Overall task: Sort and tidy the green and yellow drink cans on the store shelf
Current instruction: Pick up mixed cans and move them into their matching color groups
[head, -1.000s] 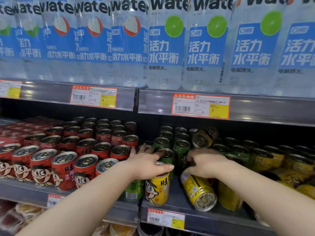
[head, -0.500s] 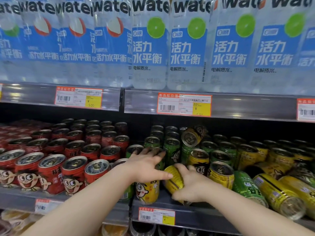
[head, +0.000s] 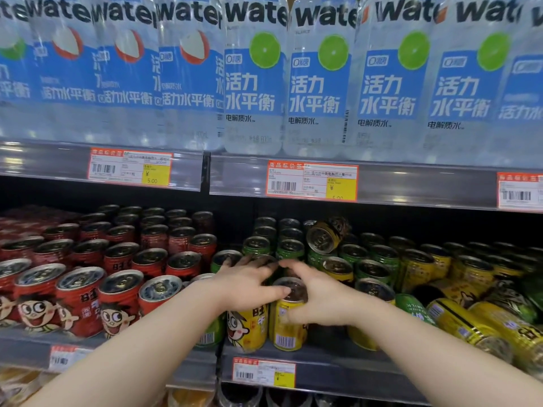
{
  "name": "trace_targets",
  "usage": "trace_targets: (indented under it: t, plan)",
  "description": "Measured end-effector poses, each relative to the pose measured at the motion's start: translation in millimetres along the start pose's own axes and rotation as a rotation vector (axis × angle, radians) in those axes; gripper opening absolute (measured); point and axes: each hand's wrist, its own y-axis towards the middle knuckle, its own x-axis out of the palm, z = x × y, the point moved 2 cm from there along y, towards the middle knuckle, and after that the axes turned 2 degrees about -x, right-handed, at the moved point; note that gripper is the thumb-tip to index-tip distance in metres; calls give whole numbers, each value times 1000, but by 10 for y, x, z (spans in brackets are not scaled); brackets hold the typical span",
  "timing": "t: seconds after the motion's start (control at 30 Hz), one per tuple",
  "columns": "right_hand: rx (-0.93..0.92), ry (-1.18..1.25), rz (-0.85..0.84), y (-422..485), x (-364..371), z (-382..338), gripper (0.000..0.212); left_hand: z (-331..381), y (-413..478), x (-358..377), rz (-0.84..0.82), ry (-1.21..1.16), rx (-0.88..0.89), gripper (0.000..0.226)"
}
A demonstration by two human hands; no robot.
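Spread flat, the left hand [head: 249, 284] rests on the face-printed yellow can [head: 246, 327] at the shelf [head: 338, 368] front. Just beside it, a barcode-facing yellow can [head: 286, 333] stands upright, gripped by the right hand [head: 318, 299]. Farther right, toppled yellow cans [head: 464, 321] lie near green cans [head: 385, 261].

Both hands at the shelf [head: 338, 368] front, centre frame.
Left hand [head: 246, 286] lies flat on the cartoon-face can [head: 248, 327]; right hand [head: 320, 301] grips the barcode can [head: 289, 324] just beside it; toppled yellow cans [head: 464, 321] lie lower right.

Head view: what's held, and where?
Right hand grips the upright yellow metal can round its upper body; left hand lies flat, holding nothing.
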Motion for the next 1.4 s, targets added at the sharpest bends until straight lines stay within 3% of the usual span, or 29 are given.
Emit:
trace_targets:
  t: [0.1,0.2,0.27,0.37,0.47,0.6,0.7,0.83,0.97,1.13,1.27,1.4]
  plan:
    - [-17,-21,47,66,-267,106,66,96,24,-33,53,-30,46,68]
    - [116,-279,334,233,-556,278,44,189,28,1,33,13,84,72]
    - [204,-492,456,328,-650,403,46,183,30,29,0,31,59,73]
    - [266,-554,384,485,-692,603,74,162,34,36,6,23,44,73]
    - [192,-529,260,632,-696,699,81,174,30,36,19,43,52,72]
    - [107,-441,360,694,-694,696,59,170,19,34,15,35,38,71]
    - [135,-310,394,686,-706,677,54,179,8,33,8,26,36,71]
    - [107,145,457,623,-768,425,43,186,8,11,13,22,25,84]
    - [195,385,188,468,-735,184,26,172,24,16,33,-68,-27,108]
    - [378,257,-38,476,-449,204,32,163,21,24,39,-113,9,105]
    - [383,78,-12,505,-276,172,26,164,55,39,12,24,45,78]
    - [356,21,80,456,-374,150,23,163,73,54,-8,31,43,75]
